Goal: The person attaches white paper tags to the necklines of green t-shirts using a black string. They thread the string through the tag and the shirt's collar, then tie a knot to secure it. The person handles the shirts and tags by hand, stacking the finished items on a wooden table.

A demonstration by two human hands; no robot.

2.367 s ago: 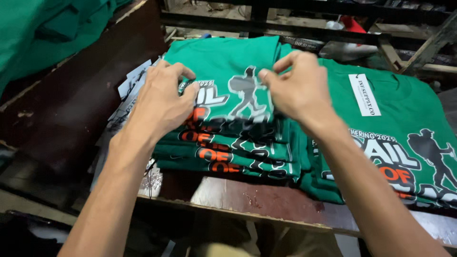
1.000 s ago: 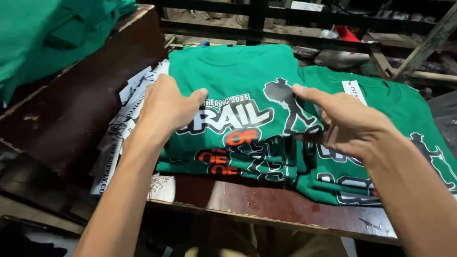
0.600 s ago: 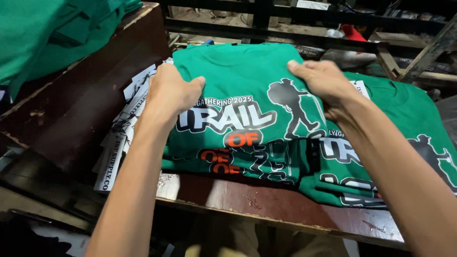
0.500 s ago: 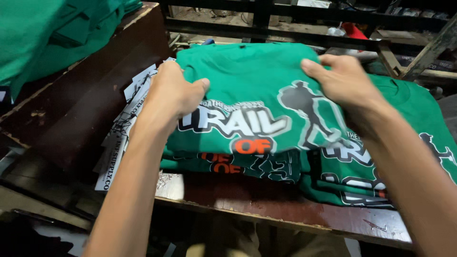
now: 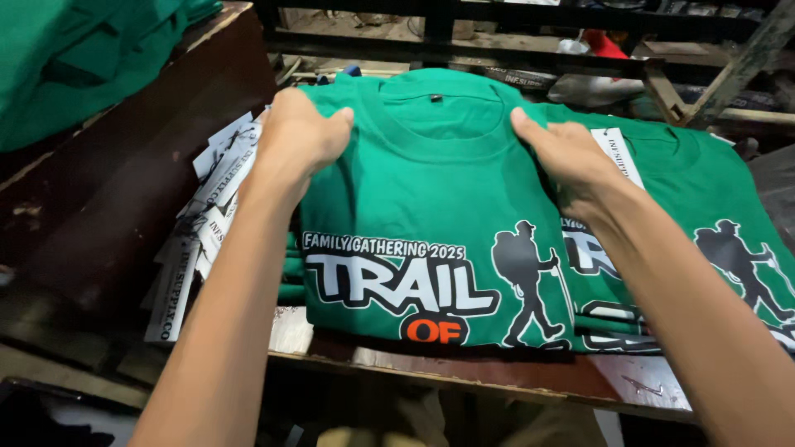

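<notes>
- My left hand [image 5: 296, 139], curled, pinches the left shoulder of the top green T-shirt [image 5: 422, 223]; my right hand [image 5: 565, 153] grips the right shoulder, thumb pointing at the collar [image 5: 437, 112].
- That shirt lies print-up atop a folded stack at the near edge of the wooden bench [image 5: 464, 372].
- To my mind, even tension from both hands keeps it square with the stack.
- Paper hang tags [image 5: 203, 219] fan left of the shirt; another green stack [image 5: 704, 248] lies right.
</notes>
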